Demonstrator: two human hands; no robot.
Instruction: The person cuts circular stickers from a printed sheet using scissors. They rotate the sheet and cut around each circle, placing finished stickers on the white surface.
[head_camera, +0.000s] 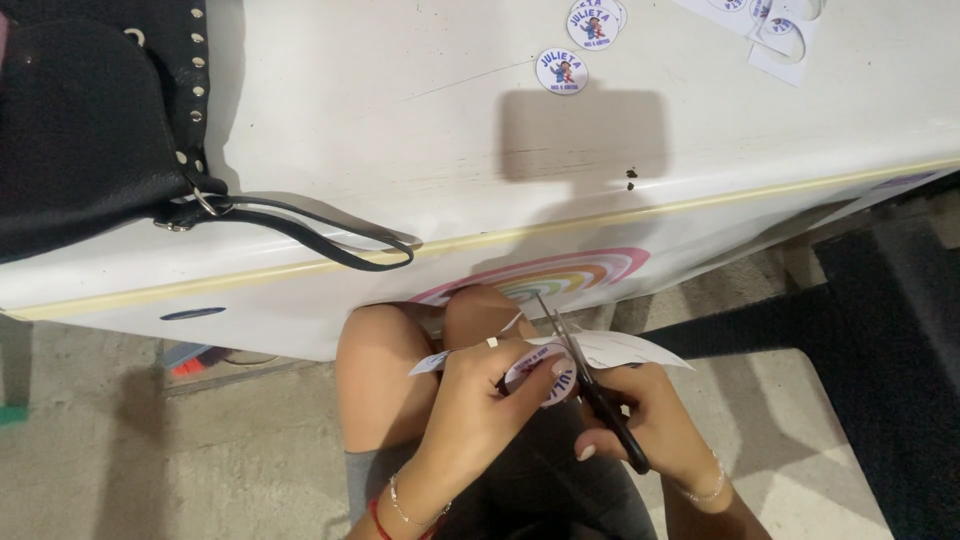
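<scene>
Scissors (590, 385) sit in the right hand (645, 420), its fingers closed round the black handles, blades partly open on a paper sheet (610, 348); the left hand (480, 400) pinches a round sticker (545, 372) over the lap, below the worktop's (400, 120) near edge; cutting around the circle looks underway; next comes turning the paper slowly.

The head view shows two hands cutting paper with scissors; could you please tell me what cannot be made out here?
- Round sticker being cut: head view, mostly covered by left hand and scissors.
- Scissor handles: hidden inside right hand.
- Black bag: cut off by the left edge.
- Sticker sheet: cut off by the top edge.
</scene>
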